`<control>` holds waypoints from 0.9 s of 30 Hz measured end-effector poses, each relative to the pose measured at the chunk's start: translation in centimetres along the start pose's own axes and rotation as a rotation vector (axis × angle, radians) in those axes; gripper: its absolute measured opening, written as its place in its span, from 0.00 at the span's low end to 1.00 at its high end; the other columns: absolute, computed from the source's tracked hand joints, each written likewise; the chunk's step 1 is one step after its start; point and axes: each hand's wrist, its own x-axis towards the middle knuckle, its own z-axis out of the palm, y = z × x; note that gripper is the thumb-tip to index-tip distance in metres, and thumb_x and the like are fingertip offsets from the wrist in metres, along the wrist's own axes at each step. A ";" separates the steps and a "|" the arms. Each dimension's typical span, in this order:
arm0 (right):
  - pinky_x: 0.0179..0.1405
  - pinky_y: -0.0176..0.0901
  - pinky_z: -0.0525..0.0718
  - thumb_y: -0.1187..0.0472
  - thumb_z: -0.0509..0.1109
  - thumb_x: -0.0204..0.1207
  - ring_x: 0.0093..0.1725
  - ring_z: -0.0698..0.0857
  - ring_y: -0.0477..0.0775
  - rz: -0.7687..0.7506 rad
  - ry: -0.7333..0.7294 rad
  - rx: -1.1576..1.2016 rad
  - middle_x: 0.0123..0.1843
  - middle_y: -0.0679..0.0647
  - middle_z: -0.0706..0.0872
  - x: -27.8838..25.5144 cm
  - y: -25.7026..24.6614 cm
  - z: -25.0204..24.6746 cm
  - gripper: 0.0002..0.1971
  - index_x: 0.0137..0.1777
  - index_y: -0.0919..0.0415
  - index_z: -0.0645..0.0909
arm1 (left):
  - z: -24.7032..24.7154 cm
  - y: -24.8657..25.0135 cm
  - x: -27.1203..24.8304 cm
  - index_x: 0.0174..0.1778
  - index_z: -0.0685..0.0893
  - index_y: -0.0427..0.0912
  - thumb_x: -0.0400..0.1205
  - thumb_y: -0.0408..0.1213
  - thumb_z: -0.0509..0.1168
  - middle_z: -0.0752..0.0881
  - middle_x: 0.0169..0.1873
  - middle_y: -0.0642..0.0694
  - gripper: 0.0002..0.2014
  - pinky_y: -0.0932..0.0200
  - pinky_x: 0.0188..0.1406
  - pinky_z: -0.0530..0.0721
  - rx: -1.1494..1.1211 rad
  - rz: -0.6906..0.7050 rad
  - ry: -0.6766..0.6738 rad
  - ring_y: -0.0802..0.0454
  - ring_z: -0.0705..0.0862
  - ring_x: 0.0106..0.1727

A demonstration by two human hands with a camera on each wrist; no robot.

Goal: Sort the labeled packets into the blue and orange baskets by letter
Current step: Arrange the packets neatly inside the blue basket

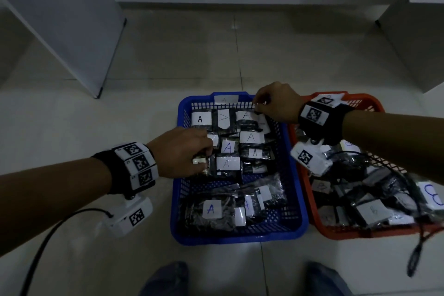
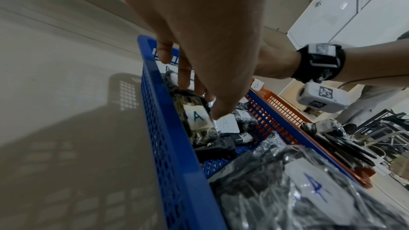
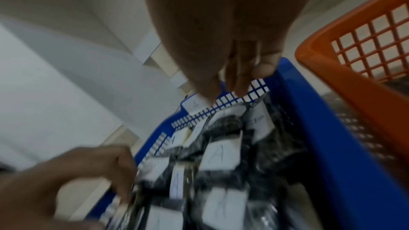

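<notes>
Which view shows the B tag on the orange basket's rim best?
The left wrist view: the B tag on the orange basket faces the camera, letter legible. In the head view the right hand and its wristband cover that rim. The right wrist view shows only basket wall, no tag.

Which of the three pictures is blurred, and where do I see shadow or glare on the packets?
Right wrist view: motion blur smears the packets and the left hand. Left wrist view: mostly sharp; the blue basket casts a grid shadow on the floor, and the nearest packet glints. Head view: dim, with bent edges; the right hand stays readable.
</notes>
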 end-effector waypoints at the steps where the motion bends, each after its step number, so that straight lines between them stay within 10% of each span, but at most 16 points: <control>1: 0.50 0.45 0.85 0.57 0.75 0.79 0.49 0.85 0.49 -0.052 -0.015 0.012 0.54 0.54 0.89 -0.5 0.0 0.0 0.10 0.56 0.60 0.90 | 0.0 0.0 0.0 0.56 0.84 0.48 0.79 0.47 0.71 0.81 0.51 0.51 0.13 0.63 0.40 0.71 0.003 0.009 0.007 0.60 0.73 0.43; 7: 0.52 0.37 0.75 0.59 0.77 0.77 0.55 0.80 0.48 -0.235 -0.186 -0.158 0.59 0.51 0.81 -2.2 0.5 2.0 0.15 0.64 0.57 0.87 | 0.4 -0.4 0.0 0.58 0.82 0.51 0.78 0.56 0.70 0.81 0.52 0.54 0.18 0.59 0.45 0.69 0.047 0.000 -0.048 0.56 0.80 0.48; 15: 0.50 0.46 0.88 0.57 0.70 0.82 0.45 0.84 0.43 -0.373 -0.142 -0.130 0.52 0.49 0.86 -5.4 -0.6 0.9 0.06 0.54 0.56 0.86 | -0.3 0.6 -0.1 0.55 0.83 0.50 0.82 0.49 0.68 0.83 0.47 0.57 0.09 0.66 0.39 0.78 -0.061 0.042 -0.078 0.63 0.78 0.42; 22: 0.61 0.53 0.73 0.27 0.55 0.75 0.55 0.84 0.48 -0.560 -0.432 -0.761 0.54 0.42 0.88 -12.7 0.1 2.3 0.29 0.67 0.43 0.79 | -0.5 4.2 -1.4 0.57 0.81 0.55 0.82 0.67 0.58 0.86 0.48 0.56 0.21 0.60 0.46 0.88 -0.343 0.007 -0.432 0.61 0.85 0.46; 27: 0.59 0.48 0.82 0.45 0.71 0.77 0.51 0.86 0.43 -0.299 -0.567 -0.300 0.53 0.43 0.89 -13.1 0.0 1.5 0.14 0.60 0.47 0.84 | -0.8 5.0 -1.8 0.63 0.74 0.61 0.65 0.73 0.73 0.81 0.56 0.60 0.34 0.54 0.54 0.88 -0.224 0.000 -0.584 0.59 0.82 0.54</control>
